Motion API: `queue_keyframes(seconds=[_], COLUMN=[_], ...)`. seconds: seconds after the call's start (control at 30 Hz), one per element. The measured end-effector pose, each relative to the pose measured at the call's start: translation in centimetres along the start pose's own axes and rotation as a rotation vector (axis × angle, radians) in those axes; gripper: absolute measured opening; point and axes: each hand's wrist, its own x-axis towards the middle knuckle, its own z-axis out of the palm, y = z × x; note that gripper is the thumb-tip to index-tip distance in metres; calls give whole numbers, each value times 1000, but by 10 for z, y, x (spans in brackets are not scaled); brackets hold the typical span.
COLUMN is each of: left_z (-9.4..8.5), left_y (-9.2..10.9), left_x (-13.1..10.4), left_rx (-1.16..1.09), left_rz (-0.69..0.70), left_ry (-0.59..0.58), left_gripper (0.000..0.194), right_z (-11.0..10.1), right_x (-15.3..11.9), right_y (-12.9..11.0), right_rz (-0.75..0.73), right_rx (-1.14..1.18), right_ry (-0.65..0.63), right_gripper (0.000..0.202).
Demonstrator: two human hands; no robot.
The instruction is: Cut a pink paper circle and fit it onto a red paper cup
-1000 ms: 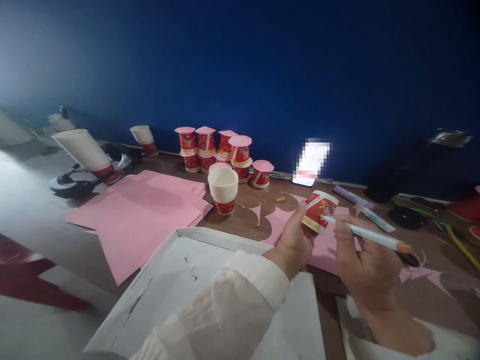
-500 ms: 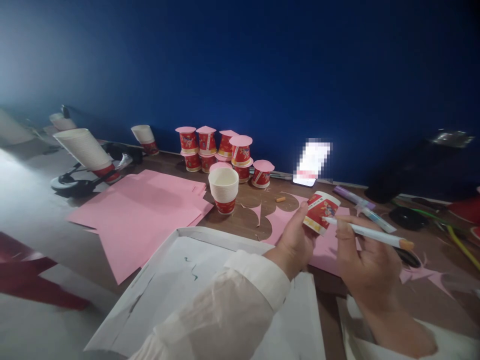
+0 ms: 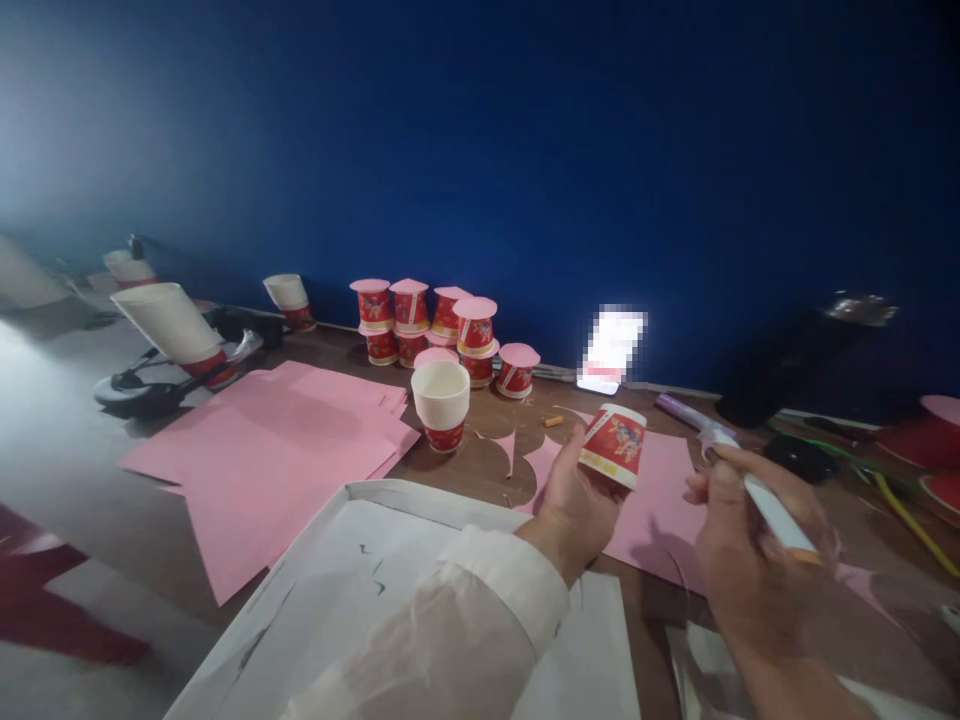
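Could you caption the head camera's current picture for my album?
The left hand holds a red cup, the right hand a white pen; beyond, pink-topped cups stand stacked near a blue wall.

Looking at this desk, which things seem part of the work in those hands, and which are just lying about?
Apparently part of it:
- red cup, in the left hand
- white pen, in the right hand
- pink-topped cups
- pink sheets

Probably just lying about:
- phone
- yellow cable
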Motion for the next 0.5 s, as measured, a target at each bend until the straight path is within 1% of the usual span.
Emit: queue_keyframes(seconds=[0.03,0.07,0.13,0.17,0.23,0.3,0.4,0.5], left_z=[-1,-1,-2,-2,-2,-2,-2,-2], left_y=[1,1,1,1,-1,-3,-8,-15], left_x=[0,0,-2,-4,-8,-13,-19,-22], left_rx=[4,7,16,23,38,67,91,79], left_rz=[-25,-47,-91,-119,-177,-233,-275,-263], left_ry=[6,-7,-41,-78,-144,-192,-233,-229], left_gripper=[41,43,49,54,63,71,76,72], right_z=[2,6,13,16,22,25,28,29], right_x=[1,2,3,4,3,0,-5,-7], right_y=[4,9,21,26,33,33,26,21], right_rz=[132,281,553,642,746,806,950,1081], right_rx=[74,164,375,486,648,734,743,780], right_ry=[22,-23,-38,-33,-98,-128,-105,-72], right_gripper=[27,28,36,41,46,51,55,55])
